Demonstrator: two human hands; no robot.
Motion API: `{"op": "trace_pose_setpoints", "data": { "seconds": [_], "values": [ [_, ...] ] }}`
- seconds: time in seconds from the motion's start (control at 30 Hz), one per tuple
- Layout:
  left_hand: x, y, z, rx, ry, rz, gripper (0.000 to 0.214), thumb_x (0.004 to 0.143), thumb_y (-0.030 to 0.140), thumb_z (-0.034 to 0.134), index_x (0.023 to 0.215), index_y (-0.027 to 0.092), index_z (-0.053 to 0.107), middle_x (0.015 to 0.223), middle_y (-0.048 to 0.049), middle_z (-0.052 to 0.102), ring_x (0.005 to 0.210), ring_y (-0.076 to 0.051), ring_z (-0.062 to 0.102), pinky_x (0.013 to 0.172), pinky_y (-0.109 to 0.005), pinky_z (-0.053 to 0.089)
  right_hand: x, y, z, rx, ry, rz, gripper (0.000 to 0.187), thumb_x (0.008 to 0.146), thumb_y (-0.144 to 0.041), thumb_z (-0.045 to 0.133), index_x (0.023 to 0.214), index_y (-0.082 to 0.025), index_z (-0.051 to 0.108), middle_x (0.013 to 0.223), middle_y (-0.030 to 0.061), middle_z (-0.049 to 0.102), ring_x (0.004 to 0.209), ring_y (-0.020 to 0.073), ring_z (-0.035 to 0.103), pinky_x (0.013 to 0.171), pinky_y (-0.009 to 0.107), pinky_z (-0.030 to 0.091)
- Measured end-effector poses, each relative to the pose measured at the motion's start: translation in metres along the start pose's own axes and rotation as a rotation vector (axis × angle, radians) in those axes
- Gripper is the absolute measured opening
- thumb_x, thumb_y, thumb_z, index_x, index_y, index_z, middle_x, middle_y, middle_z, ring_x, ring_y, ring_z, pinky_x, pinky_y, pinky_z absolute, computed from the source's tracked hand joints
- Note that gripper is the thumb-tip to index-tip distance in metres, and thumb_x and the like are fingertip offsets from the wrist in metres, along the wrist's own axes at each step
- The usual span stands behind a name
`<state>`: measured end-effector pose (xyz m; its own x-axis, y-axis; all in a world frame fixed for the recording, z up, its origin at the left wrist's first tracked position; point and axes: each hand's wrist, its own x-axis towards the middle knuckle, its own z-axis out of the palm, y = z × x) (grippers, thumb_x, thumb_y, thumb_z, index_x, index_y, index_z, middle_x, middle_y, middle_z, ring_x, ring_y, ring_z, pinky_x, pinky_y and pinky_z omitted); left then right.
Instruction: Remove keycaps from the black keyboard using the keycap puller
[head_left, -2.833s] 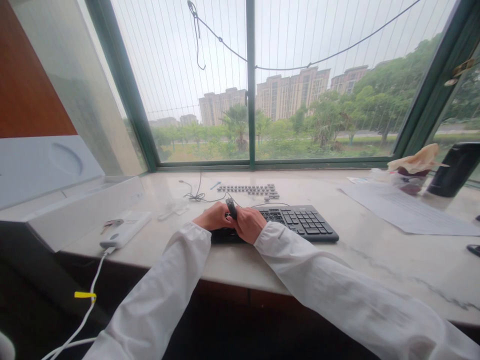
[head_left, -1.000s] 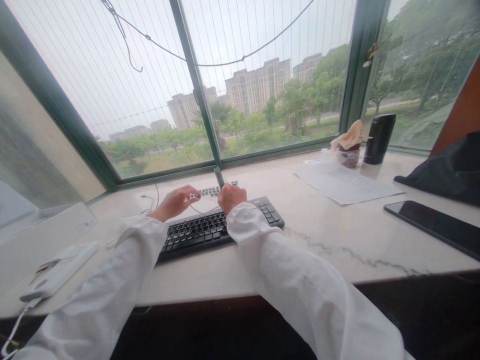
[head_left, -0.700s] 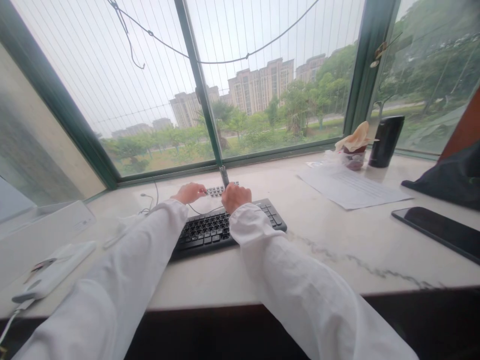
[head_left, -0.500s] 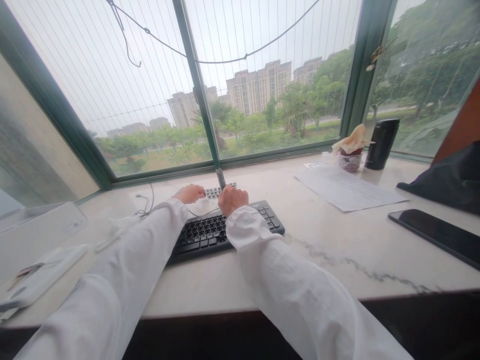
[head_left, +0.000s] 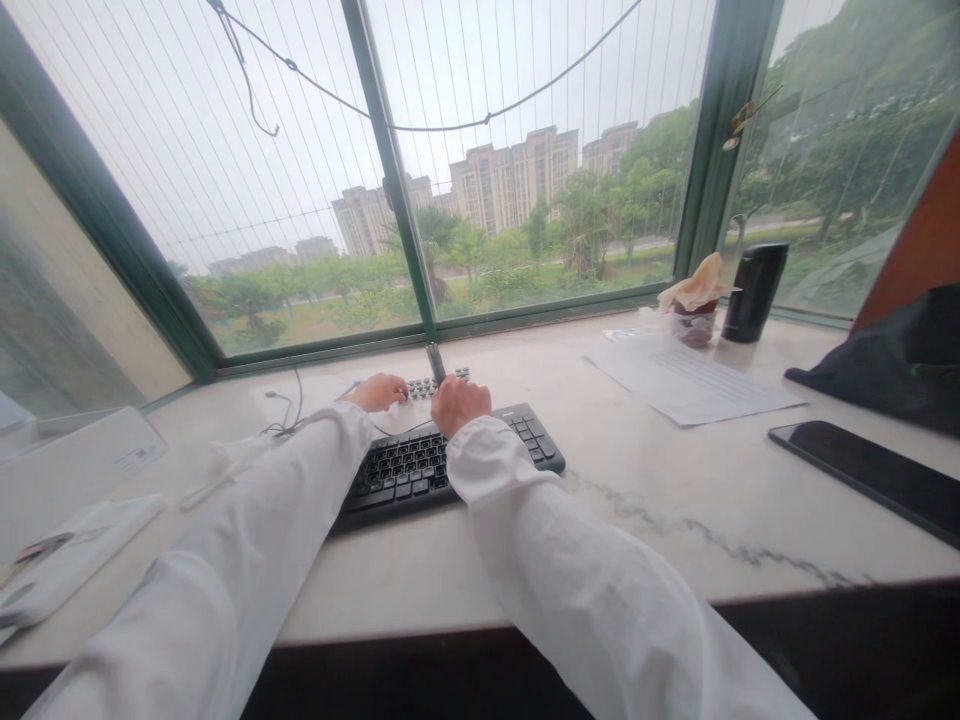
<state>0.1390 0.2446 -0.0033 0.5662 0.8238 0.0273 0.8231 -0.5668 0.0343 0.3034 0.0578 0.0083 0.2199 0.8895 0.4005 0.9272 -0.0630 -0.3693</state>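
A black keyboard [head_left: 420,465] lies on the pale marble ledge [head_left: 615,500] in front of me. My right hand [head_left: 459,404] is closed in a fist round a dark slim tool [head_left: 436,361] that stands upright above the keyboard's far edge. My left hand [head_left: 379,391] reaches past the keyboard to a row of loose grey keycaps [head_left: 439,381] lying behind it; its fingers are curled at the left end of the row, and whether they hold a keycap is hidden. Both arms wear white sleeves.
A printed sheet [head_left: 694,385], a tissue-covered cup [head_left: 694,300] and a black tumbler [head_left: 754,292] stand at the far right. A dark phone [head_left: 870,478] and a black bag [head_left: 892,360] lie right. A thin cable [head_left: 289,415] and white boxes [head_left: 75,470] are left.
My left hand left the keyboard and reached forward to the row of keycaps behind it. My right hand kept the tool upright. My view swung to the right.
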Motion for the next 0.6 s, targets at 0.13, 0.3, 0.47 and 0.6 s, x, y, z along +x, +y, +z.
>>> {"op": "trace_pose_setpoints", "data": {
  "seconds": [0.13, 0.3, 0.47, 0.6],
  "values": [
    [-0.001, 0.000, -0.005, -0.015, 0.027, -0.013, 0.024, 0.082, 0.028, 0.058, 0.102, 0.020, 0.068, 0.093, -0.0016, 0.070, 0.048, -0.005, 0.055, 0.056, -0.019, 0.044, 0.000, 0.000, 0.000, 0.003, -0.009, -0.002, 0.028, 0.091, -0.030, 0.040, 0.094, -0.012, 0.061, 0.083, 0.0145, 0.070, 0.081, 0.0255, 0.068, 0.071, 0.035, 0.047],
    [0.005, 0.001, -0.014, 0.029, 0.134, -0.022, 0.024, 0.087, 0.032, 0.052, 0.097, 0.021, 0.071, 0.098, -0.0033, 0.071, 0.068, -0.011, 0.062, 0.072, -0.022, 0.045, 0.000, -0.001, -0.001, -0.001, -0.013, -0.007, 0.027, 0.091, -0.030, 0.042, 0.094, -0.012, 0.061, 0.082, 0.0143, 0.070, 0.081, 0.0257, 0.068, 0.071, 0.035, 0.046],
    [0.019, 0.006, -0.013, 0.095, 0.147, -0.044, 0.023, 0.085, 0.034, 0.055, 0.095, 0.024, 0.074, 0.096, -0.0045, 0.072, 0.093, -0.018, 0.062, 0.082, -0.023, 0.044, 0.000, -0.001, 0.000, -0.006, -0.004, 0.003, 0.028, 0.092, -0.030, 0.039, 0.093, -0.012, 0.061, 0.080, 0.0142, 0.069, 0.080, 0.0245, 0.068, 0.071, 0.034, 0.046],
    [0.029, 0.010, -0.009, 0.131, 0.112, -0.054, 0.021, 0.080, 0.037, 0.059, 0.092, 0.028, 0.075, 0.099, -0.0044, 0.072, 0.095, -0.020, 0.063, 0.083, -0.025, 0.046, 0.000, 0.000, 0.000, -0.006, 0.014, 0.014, 0.026, 0.091, -0.030, 0.042, 0.092, -0.012, 0.061, 0.082, 0.0143, 0.070, 0.080, 0.0236, 0.068, 0.072, 0.032, 0.046]
  ]
}}
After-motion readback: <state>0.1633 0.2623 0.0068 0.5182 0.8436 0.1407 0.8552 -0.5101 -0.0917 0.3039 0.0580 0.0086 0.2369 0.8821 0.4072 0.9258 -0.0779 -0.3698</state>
